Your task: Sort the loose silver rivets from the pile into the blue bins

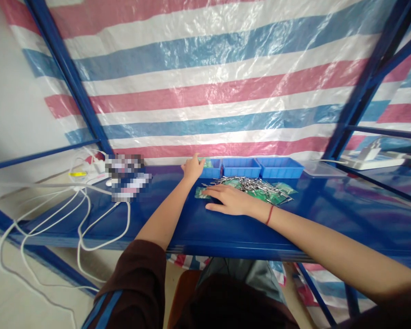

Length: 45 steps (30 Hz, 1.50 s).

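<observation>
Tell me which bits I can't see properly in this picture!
All in the head view:
- Inside the leftmost blue bin: partly hidden by the left hand; whether that hand holds anything is unclear.
- The small green board: partly covered by the right hand.
- The thin metal pieces: too small and jumbled to count.
- Whatever is behind the blocky patch: masked.
</observation>
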Motion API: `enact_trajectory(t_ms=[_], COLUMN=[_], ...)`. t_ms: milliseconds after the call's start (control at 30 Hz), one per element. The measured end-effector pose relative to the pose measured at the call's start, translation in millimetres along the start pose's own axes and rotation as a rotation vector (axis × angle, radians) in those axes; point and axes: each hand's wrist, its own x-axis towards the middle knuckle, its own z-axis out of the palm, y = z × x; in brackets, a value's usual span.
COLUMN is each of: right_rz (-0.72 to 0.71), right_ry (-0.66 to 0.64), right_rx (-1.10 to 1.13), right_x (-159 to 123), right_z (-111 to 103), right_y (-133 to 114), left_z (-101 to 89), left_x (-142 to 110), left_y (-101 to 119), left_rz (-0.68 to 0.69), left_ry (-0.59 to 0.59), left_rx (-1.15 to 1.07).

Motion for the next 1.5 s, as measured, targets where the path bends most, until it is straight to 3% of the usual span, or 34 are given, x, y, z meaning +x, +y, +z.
enact_trajectory(t_ms=[200, 433, 567, 667, 733, 833, 900, 967, 1067, 1167, 1300, 1400, 1500], right_rz=[0.098, 0.187, 0.213, 0.319, 0.435, 0.623, 0.713, 0.753, 0.774, 0.765, 0.631, 0.571, 0.553], right_ry=[-0.037, -0.083, -0.02, 0.147, 0.338, 0.575, 0.631, 0.646, 0.683, 0.722, 0.699, 0.718, 0.783], right_rx=[-0.078, -0.278, -0.347, -0.241, -0.107, 0.085, 0.194, 0.281, 0.381, 0.522, 0.661, 0.664, 0.49], right_x=[3, 3, 0, -4, -6, -12, -17, -21, -23, -22, -18, -18, -20], right_z=[-6, -10, -11, -16, -23, -33, -38, -40, -41, -40, -39, -38, -40], right_y=[-8, -22, -24, -14, -1, 21, 33, 41, 43, 42, 41, 42, 40], left_z=[-0.5, 0.1, 0.0, -3.9, -7.5, -10.6, -9.3, -5.8, 0.3, 2.4, -2.8, -8.3, -12.9], left_x=[-5, -10, -16, -17, -18, -26, -36, -46, -56, -55, -53, -55, -57], left_y=[-1, 3, 8, 16, 24, 38, 47, 54, 60, 62, 62, 64, 67], left_rz=[0.029, 0.07, 0.114, 0.199, 0.225, 0.199, 0.234, 0.337, 0.41, 0.349, 0.265, 0.213, 0.054], left_ry=[-0.066, -0.251, -0.068, 0.038, -0.038, -0.318, -0.459, -0.487, -0.452, -0.446, -0.401, -0.417, -0.484], left_rx=[0.055, 0.062, -0.024, -0.204, -0.441, -0.78, -0.869, -0.865, -0.876, -0.963, -1.047, -1.087, -1.206])
